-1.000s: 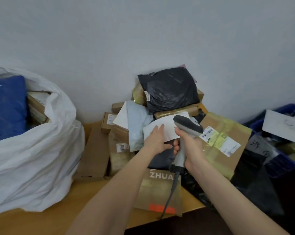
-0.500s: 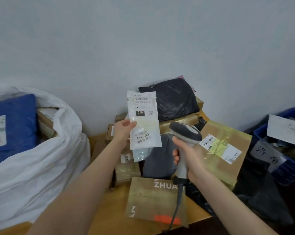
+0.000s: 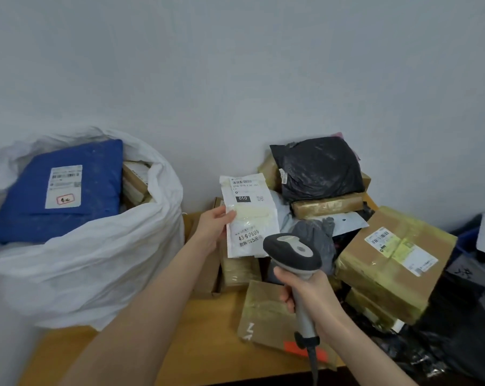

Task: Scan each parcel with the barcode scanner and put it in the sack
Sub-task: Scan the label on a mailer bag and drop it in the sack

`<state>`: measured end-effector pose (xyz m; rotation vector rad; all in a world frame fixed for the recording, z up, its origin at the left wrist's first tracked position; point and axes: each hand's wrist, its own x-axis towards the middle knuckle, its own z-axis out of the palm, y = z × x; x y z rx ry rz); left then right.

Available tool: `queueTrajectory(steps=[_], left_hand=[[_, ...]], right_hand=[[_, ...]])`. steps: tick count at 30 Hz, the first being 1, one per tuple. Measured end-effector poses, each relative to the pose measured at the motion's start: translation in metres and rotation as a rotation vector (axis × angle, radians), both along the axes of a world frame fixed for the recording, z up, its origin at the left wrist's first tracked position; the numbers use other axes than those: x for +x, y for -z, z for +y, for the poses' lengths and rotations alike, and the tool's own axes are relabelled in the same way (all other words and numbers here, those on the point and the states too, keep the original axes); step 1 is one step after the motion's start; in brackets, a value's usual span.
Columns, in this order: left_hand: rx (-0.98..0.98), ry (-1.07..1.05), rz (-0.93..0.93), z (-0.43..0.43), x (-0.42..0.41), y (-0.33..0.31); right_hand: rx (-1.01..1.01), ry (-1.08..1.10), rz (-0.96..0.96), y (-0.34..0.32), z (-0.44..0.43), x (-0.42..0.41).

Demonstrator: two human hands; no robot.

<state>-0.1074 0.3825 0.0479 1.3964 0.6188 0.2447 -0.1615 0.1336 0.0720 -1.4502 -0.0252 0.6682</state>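
Far left: sack (image 3: 96,260), white, slumped open at the table's (image 3: 202,344) left edge. Held a blue parcel (image 3: 60,190), label up, with brown boxes (image 3: 135,182) wedged at its right side.

Centre left: left hand (image 3: 212,229), up over the table's back edge. Pinched the white parcel (image 3: 249,215) by its left edge, thumb across the front, fingers behind. Kept upright, label and barcode toward the camera, above the heap and well apart from the sack's mouth.

Centre: scanner (image 3: 294,254), head overlapping the white parcel's lower right corner in view; cannot tell whether touching. Gripped round the handle by the right hand (image 3: 311,299), fingers curled tight, cable hanging past the front edge. Beneath: flat carton (image 3: 263,310), lying near the front edge.

Right: heap of parcels along the back edge and right corner. Topped by a black bag (image 3: 319,165) against the wall; flanked by a large taped box (image 3: 394,260), tilted, at the right edge.

Far right: blue crate (image 3: 467,240), partly cut off, beyond the table.
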Motion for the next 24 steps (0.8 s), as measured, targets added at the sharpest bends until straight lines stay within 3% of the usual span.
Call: queueTrajectory(steps=[12,24], left_hand=[[0.031,0.064,-0.015,0.005,-0.005,0.011],[-0.004,0.204,0.004,-0.004,-0.013,0.015]], right_hand=[[-0.089,-0.014,-0.064,0.004,0.008,-0.015],[0.102,0.181,-0.062,-0.028,0.014,0.018]])
